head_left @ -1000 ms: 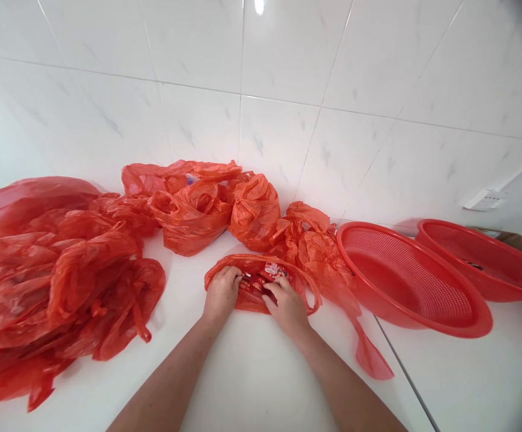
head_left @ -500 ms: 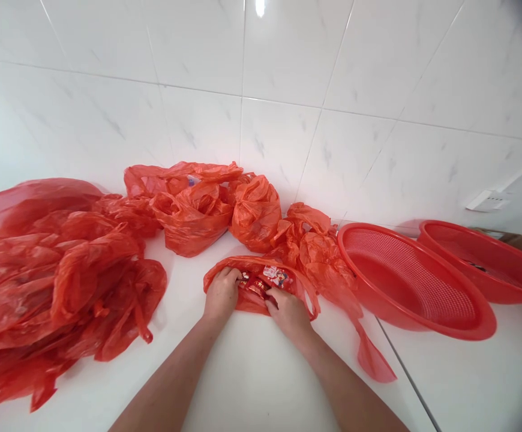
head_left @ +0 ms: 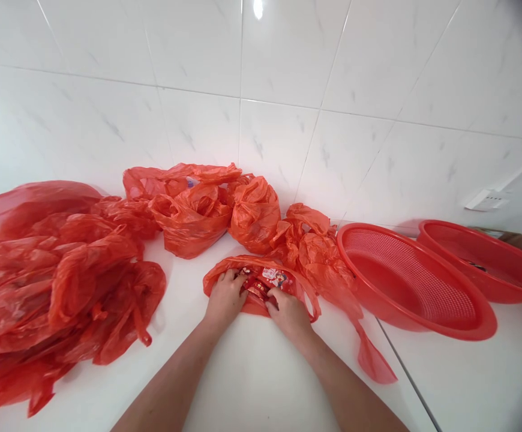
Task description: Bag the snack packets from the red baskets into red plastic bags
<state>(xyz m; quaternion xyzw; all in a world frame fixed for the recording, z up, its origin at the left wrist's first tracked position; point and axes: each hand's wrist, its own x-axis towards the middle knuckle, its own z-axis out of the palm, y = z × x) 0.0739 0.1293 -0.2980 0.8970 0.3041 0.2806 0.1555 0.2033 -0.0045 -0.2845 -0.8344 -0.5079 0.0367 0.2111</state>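
A small red plastic bag (head_left: 225,271) lies open on the white counter (head_left: 252,372) in front of me. Small red printed packets (head_left: 267,279) show inside its mouth. My left hand (head_left: 225,299) rests on the bag's left side, its fingers curled into the opening and closed on the bag and the packets. My right hand (head_left: 290,313) sits at the right of the opening, its fingers pinching the packets and the bag's edge. Both forearms reach in from the bottom of the head view.
A big heap of crumpled red bags (head_left: 58,282) fills the left. Filled, knotted red bags (head_left: 193,210) stand against the tiled wall, more (head_left: 315,246) beside the hands. Two red plastic sieve basins (head_left: 423,294) (head_left: 490,264) lie at the right. A white wall socket (head_left: 486,199) sits above them.
My two hands have drawn closer together over the bag's mouth. The left fingers have slid right onto the packets. The bag's rim has shifted slightly.
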